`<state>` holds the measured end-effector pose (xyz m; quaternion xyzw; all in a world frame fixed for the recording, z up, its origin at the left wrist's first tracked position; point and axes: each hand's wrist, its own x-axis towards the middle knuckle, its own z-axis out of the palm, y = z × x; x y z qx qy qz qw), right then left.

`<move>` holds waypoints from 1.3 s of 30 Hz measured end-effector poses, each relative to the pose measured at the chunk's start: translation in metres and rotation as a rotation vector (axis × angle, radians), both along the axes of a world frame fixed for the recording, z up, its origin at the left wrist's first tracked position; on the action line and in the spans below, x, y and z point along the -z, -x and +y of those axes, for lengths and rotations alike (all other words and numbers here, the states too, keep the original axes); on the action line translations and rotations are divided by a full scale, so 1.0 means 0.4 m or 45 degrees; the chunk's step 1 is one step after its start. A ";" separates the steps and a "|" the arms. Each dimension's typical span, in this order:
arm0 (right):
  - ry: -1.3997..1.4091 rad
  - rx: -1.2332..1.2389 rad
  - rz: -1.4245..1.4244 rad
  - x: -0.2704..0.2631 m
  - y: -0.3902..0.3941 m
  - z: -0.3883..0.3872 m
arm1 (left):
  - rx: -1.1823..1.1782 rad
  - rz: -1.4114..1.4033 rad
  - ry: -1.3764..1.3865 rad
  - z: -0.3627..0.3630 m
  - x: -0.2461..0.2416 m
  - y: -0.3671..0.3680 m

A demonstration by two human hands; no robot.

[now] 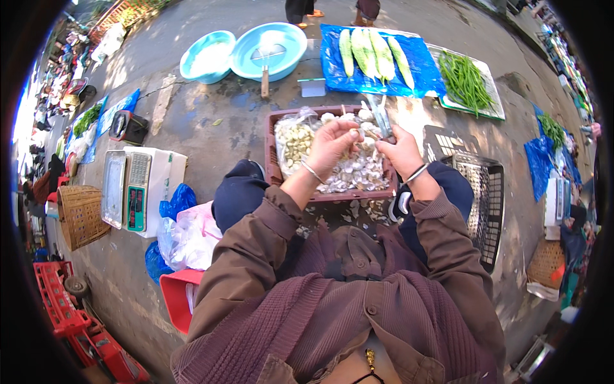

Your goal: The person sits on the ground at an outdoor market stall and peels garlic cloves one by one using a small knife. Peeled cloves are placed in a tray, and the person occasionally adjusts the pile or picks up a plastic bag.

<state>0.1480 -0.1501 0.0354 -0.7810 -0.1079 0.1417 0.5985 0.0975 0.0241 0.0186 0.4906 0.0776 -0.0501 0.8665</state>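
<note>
My left hand (333, 144) is raised over a maroon plastic crate (271, 165), a small pale garlic clove (354, 132) pinched at its fingertips. In my right hand (403, 150) is a knife (380, 115), its broad blade pointing away from me. Peeled garlic cloves (293, 143) fill a clear plastic bag at the crate's left side. Whole garlic bulbs (366, 115) lie at the far end, partly behind my hands and the blade. Loose garlic skins (352, 174) cover the near right part of the crate.
Beyond the crate are two blue basins (292, 62), one bearing a peeler-like tool (265, 79), and large green gourds (379, 53) on blue plastic. Green beans (465, 81) lie at far right. A digital scale (148, 187) and red bin (180, 297) stand left; a black crate (494, 206) right.
</note>
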 end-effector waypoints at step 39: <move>0.363 -0.092 -0.656 -0.094 0.061 0.042 | 0.206 -0.195 0.407 0.011 -0.029 0.024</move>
